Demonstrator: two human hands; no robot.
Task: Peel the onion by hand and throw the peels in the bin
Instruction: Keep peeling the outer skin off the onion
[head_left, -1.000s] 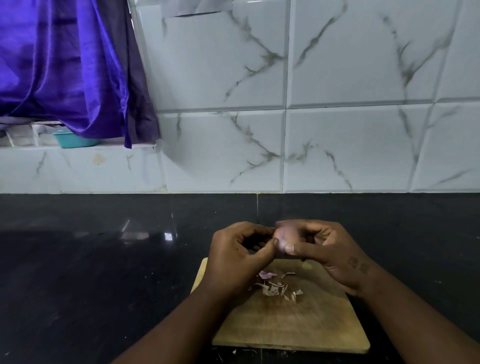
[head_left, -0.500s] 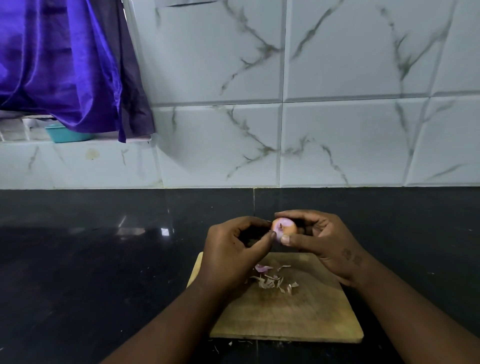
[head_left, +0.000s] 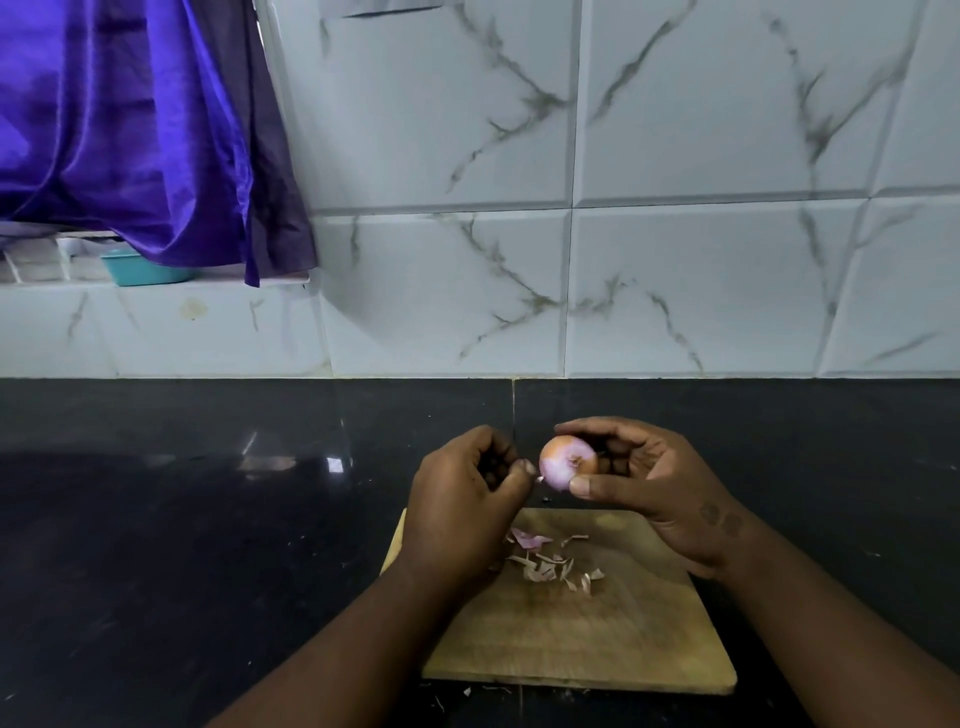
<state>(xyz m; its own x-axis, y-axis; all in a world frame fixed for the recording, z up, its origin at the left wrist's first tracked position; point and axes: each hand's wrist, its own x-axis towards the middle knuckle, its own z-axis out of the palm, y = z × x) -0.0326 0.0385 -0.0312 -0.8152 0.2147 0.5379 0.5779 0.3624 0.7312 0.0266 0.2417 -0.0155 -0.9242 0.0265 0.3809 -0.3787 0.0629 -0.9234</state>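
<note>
A small pinkish onion (head_left: 566, 462) is held above the far edge of a wooden cutting board (head_left: 597, 639). My right hand (head_left: 654, 493) grips it between thumb and fingers, root end facing me. Just left of the onion, my left hand (head_left: 462, 509) has its fingers curled and pinches a small scrap of peel (head_left: 539, 478) at the thumb tip. Several loose peel pieces (head_left: 550, 564) lie on the board under my hands. No bin is in view.
The board sits on a black glossy countertop (head_left: 208, 519) backed by a white marble-tile wall (head_left: 675, 260). At the upper left a purple curtain (head_left: 114, 130) hangs over a ledge with a teal bowl (head_left: 140, 270). Tiny peel crumbs (head_left: 467, 691) lie before the board.
My left hand has drawn slightly left, away from the onion, pulling a scrap of peel off. The onion is now more exposed in my right hand. The camera has tilted a little.
</note>
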